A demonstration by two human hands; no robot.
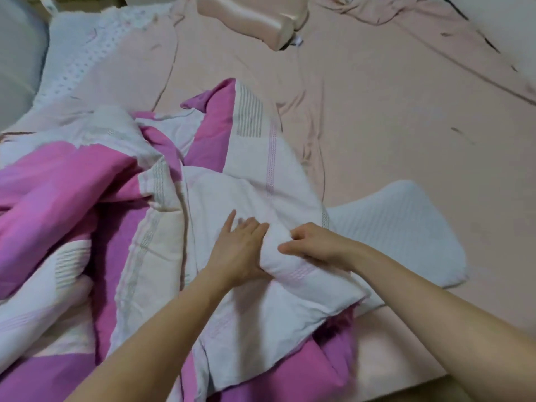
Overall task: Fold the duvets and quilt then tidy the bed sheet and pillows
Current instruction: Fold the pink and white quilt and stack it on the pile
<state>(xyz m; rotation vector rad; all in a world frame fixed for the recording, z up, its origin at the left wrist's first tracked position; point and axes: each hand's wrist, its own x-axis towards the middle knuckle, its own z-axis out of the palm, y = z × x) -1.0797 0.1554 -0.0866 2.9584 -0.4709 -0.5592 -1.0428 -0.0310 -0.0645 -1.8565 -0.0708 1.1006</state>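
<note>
A bunched fold of the pink-and-white duvet (162, 198) is clutched by the right hand (314, 245), fingers curled into the cloth. Just left of that grip, the left hand (240, 250) is pressed against the fold with straight fingers. Right of the grip, a white pillow (406, 227) is partly covered by the duvet on the pink bed sheet (391, 111).
</note>
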